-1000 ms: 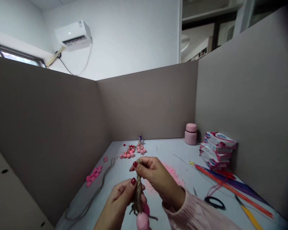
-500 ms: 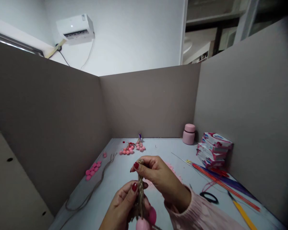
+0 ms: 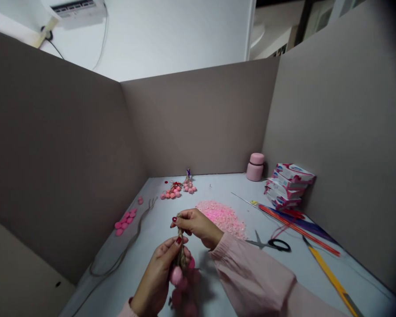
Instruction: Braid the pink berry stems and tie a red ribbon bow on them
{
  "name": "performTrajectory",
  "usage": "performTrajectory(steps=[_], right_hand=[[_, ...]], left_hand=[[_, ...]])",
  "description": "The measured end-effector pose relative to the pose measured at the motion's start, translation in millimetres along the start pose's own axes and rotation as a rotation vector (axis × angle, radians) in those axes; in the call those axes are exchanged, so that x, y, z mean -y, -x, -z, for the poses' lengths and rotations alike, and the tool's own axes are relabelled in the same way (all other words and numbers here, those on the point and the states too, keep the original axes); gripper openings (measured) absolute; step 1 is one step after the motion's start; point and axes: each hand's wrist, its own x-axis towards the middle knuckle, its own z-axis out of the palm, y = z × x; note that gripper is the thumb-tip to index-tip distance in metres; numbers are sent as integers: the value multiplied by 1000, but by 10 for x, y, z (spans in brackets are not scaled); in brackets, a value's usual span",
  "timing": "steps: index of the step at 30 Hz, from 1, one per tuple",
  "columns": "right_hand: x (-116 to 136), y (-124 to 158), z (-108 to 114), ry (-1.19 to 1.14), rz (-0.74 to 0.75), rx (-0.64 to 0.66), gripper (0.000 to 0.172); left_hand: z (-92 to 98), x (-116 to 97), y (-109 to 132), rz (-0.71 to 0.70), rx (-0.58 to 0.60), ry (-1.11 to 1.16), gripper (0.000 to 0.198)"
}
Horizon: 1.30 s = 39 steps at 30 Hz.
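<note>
"Where's the jute braid (image 3: 181, 248)?"

"Nearly upright between both hands — pink pom-poms (image 3: 176, 275) dangle below it."

"And the grip?"

"Both pinching it — right hand (image 3: 193, 222) at the top, left hand (image 3: 155, 277) lower, nearer the pom-poms."

- fingernails (image 3: 178, 240): dark red
- twine braid (image 3: 182, 255): tan
- balls (image 3: 176, 275) at the bottom: pink, perhaps two shades
- sleeve (image 3: 251, 273): pale pink
- boxes (image 3: 288, 185) at right: white, with pink-red pattern
</note>
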Motion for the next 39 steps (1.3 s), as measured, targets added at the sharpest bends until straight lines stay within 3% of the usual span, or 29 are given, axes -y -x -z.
performTrajectory(steps=[10, 17, 22, 28, 32, 35, 39], right_hand=[[-81, -261, 63, -61, 20, -69, 18], [-167, -300, 143, -138, 30, -85, 31], [-599, -111, 47, -333, -222, 103, 52], [-816, 127, -77, -692, -418, 359, 59], [-890, 242, -90, -849, -509, 288, 47], [-964, 321, -88, -725, -511, 228, 45], [-973, 349, -28, -227, -293, 59, 45]], left_hand=[[99, -35, -339, -90, -52, -206, 19], [91, -115, -433, -122, -54, -162, 14], [92, -195, -479, -106, -34, -73, 11], [107, -219, -509, -91, -171, -36, 17], [154, -111, -537, -49, -215, -61, 15], [203, 9, -564, -19, -203, -31, 15], [207, 95, -566, 9, -201, 14, 15]])
